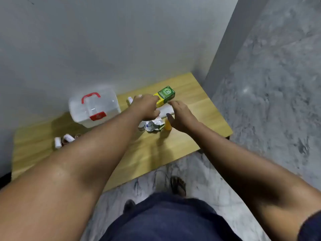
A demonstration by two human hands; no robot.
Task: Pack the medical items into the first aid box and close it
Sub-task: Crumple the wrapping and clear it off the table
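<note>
The left hand (145, 106) is curled over a white roll (165, 110); whether it is gripped cannot be told. The right hand (180, 115) is spread, fingers apart, holding nothing. A green carton (165, 95) lies at twelve o'clock. The shut first aid box (93, 108) stands at nine o'clock on the table (205, 110), bare toward three o'clock. Foil packets (153, 125) lie beneath.

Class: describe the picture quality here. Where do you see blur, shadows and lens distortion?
Head view: soft throughout, so the green box label is barely readable; the hands cast shadows onto the wooden table; the wide lens swells the forearms and bends the table edges; the first aid box looks washed out.
</note>
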